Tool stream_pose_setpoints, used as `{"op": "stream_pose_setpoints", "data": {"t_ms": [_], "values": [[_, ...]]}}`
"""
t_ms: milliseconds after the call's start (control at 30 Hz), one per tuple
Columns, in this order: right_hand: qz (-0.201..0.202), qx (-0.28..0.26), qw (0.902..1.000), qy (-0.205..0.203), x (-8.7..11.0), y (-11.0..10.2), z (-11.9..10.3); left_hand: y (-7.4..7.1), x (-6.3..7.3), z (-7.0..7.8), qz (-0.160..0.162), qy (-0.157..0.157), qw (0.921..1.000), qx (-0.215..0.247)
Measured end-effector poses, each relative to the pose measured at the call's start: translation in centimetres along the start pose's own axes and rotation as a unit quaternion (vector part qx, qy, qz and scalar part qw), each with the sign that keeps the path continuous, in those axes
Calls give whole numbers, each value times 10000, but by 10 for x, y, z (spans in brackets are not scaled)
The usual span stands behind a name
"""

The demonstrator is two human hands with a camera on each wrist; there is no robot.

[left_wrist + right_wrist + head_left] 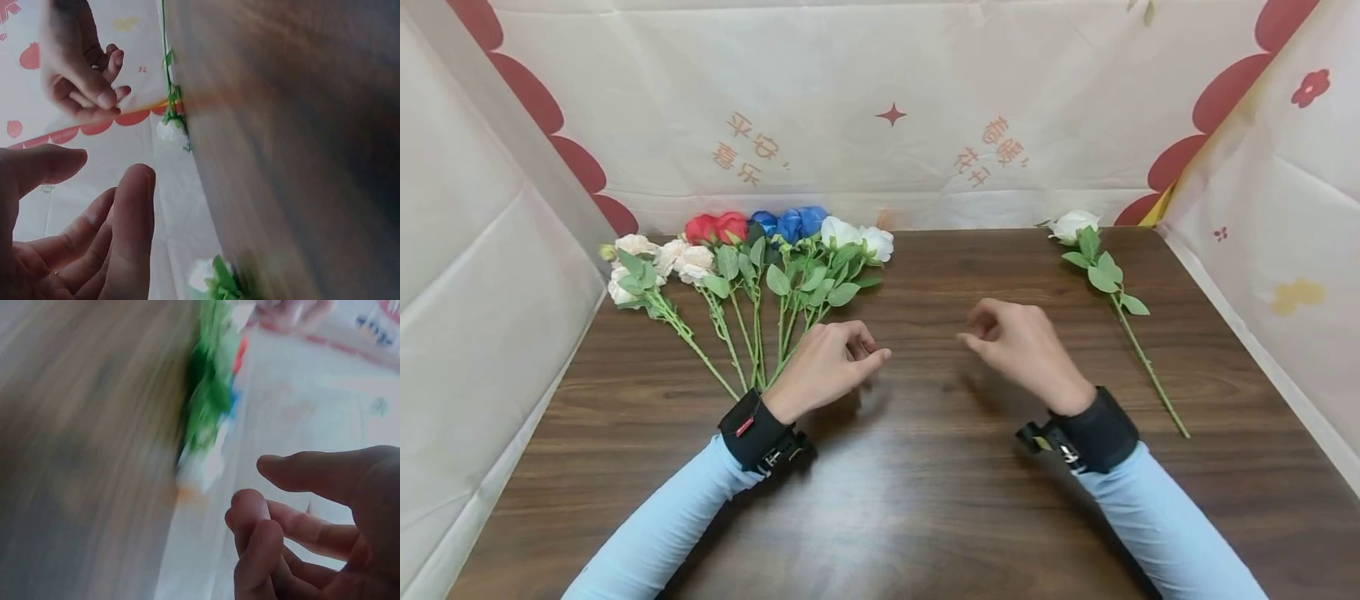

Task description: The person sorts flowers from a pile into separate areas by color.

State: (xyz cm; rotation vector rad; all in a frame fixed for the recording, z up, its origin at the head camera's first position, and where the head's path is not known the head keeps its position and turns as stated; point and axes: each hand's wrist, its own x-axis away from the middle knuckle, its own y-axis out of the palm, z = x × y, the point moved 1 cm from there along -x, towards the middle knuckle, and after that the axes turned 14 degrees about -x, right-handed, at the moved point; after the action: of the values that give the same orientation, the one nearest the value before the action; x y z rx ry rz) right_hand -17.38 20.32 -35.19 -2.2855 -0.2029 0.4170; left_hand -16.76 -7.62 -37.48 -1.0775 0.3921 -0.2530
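Observation:
Above the table's middle, my left hand [831, 362] hangs with fingers loosely bent and nothing in them. It is nearest the stems of a fanned row of artificial flowers: cream ones [636, 244], red roses [717, 227], blue roses [790, 223] and white roses [856, 237]. The left wrist view shows a gap between thumb and fingers. My right hand [1022, 346], also empty and loosely bent, is over the table to the right of it. Beyond that hand a single white rose [1073, 225] lies on its long green stem [1150, 371]. The right wrist view is blurred around the flowers.
The brown wooden table [917, 517] is bordered by a pale printed cloth [880, 67] at the back and by cloth walls left and right. Both flower groups lie with their heads near the back edge.

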Motion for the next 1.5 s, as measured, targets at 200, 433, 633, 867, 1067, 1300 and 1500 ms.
{"op": "stream_pose_setpoints", "data": {"t_ms": [200, 433, 633, 867, 1067, 1300, 1500], "values": [[-340, -363, 9986, -193, -11, 25, -28, -11, -5, -2, 103, -41, 9999, -54], [-284, -354, 9989, -129, -9, 26, -24, -43, -11, -31, -444, -216, 9949, -874], [-228, -385, 9990, -72, -10, 23, -21, -53, -8, -68, -1114, -565, 9772, -1715], [-211, -460, 9987, -97, -12, 28, -21, -38, -11, -76, -1539, -588, 9729, -1620], [-255, -396, 9989, -87, -14, 33, -20, -37, -8, -73, -1410, -551, 9721, -1794], [-279, -354, 9989, -119, -16, 36, -16, -48, -3, -64, -987, -235, 9800, -1710], [-268, -376, 9989, -112, -16, 38, -13, -58, 2, -57, -749, -7, 9852, -1540]]}}
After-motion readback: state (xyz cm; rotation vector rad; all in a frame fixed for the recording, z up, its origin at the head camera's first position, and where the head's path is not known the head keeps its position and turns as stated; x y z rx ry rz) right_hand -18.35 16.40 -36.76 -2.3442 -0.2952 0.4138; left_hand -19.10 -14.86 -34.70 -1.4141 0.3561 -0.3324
